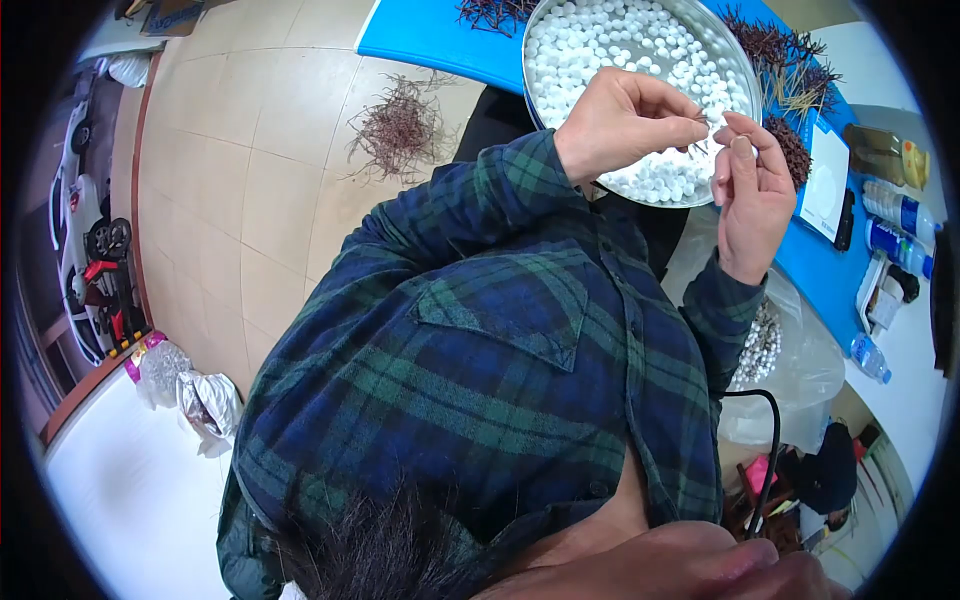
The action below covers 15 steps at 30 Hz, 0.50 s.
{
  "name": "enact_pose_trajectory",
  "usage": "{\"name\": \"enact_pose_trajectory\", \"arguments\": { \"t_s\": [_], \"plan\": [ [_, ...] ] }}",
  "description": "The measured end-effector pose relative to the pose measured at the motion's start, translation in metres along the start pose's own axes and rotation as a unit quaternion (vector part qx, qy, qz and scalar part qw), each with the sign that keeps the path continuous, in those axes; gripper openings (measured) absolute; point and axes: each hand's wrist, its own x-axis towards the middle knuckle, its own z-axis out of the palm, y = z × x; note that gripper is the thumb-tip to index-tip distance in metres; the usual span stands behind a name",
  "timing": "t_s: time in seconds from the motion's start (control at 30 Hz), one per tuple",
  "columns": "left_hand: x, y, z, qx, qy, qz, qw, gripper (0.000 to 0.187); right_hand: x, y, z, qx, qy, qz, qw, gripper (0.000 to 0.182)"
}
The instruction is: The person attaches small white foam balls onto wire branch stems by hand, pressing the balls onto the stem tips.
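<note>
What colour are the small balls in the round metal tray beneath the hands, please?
The small balls in the metal tray are white, shown clearly in the head view.

Your blue table (430,35) carries a bowl (742,75) of white balls, dark twigs (775,45), and bottles (900,210).

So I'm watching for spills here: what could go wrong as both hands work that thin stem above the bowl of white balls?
The left hand and right hand pinch a thin stem that could slip or snap. The metal bowl is full of white balls, so a bump might scatter them onto the floor, where stems already lie.
</note>
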Motion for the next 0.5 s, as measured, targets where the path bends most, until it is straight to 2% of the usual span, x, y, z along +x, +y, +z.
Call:
{"name": "enact_pose_trajectory", "arguments": {
  "t_s": [0.2,0.5],
  "plan": [
    [0.001,-0.001,-0.006,0.001,0.006,-0.002,1.0,0.012,0.005,-0.007,-0.018,0.016,-0.032,0.056,0.998,0.02],
    [0.001,0.0,-0.004,0.01,0.009,0.033,0.999,0.009,0.004,-0.009,-0.022,-0.024,-0.054,-0.001,0.998,0.021]
  ]
}}
